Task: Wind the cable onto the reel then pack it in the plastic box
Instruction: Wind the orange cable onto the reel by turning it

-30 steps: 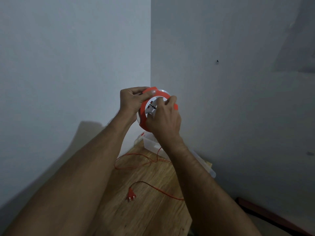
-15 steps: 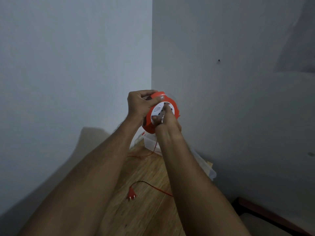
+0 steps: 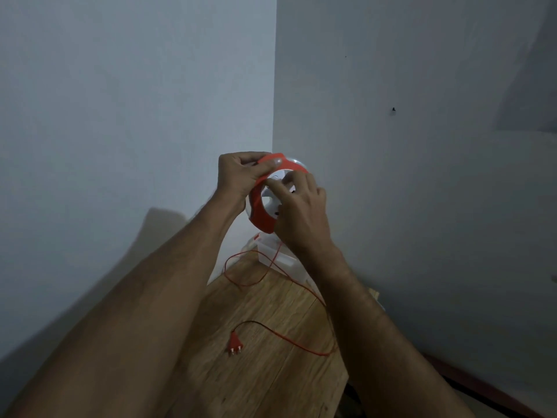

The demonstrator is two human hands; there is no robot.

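Observation:
I hold a round red and white cable reel (image 3: 260,211) up in the air in front of the wall corner. My left hand (image 3: 241,176) grips its red rim at the top left. My right hand (image 3: 298,206) covers the white centre, fingertips pinching a small part of the hub. A thin red cable (image 3: 283,336) hangs from the reel and lies in loose loops on the wooden table (image 3: 271,372), ending in a red plug (image 3: 235,343). A clear plastic box (image 3: 277,256) stands at the table's far corner, partly hidden behind my right wrist.
Grey walls meet in a corner right behind the reel. The table's right edge drops off near a dark red strip (image 3: 488,390) on the floor. A small dark nail (image 3: 393,110) sticks out of the right wall.
My right hand has turned on the hub, from under the reel's centre to over its upper part. The loops of cable on the table have shifted and the reel sits slightly higher.

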